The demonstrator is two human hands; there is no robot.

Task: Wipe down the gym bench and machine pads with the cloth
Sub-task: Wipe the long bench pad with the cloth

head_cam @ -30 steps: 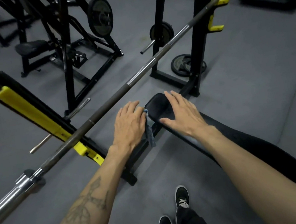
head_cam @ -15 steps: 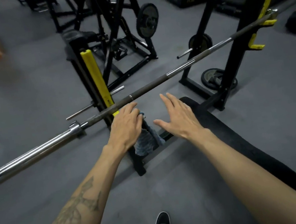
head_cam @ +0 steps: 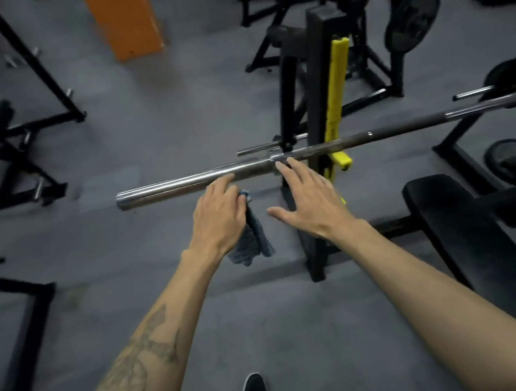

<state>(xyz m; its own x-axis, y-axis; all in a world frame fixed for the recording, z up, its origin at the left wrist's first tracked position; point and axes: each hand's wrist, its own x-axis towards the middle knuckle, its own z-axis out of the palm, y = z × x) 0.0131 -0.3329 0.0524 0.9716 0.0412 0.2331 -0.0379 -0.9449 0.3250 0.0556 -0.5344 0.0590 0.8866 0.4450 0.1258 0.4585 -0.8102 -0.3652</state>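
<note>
Fingers (head_cam: 224, 183) of left hand (head_cam: 219, 218) pinch grey-blue waffle-weave cloth (head_cam: 251, 238), limp, hanging long-axis down, left of black padded bench (head_cam: 481, 248). Right hand (head_cam: 312, 203) spread flat, holding nothing. Smooth steel barbell (head_cam: 180, 184) runs left-right just beyond fingertips.

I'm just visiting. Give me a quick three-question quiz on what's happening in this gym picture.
1. Which hand holds the cloth?
2. True or false: the right hand is gripping the barbell.
3. The bench lies on which side of the hands: A left, B right?

Key:
1. The left hand; the cloth hangs down from it.
2. False; its fingers are spread open, gripping nothing.
3. B, right.
</note>
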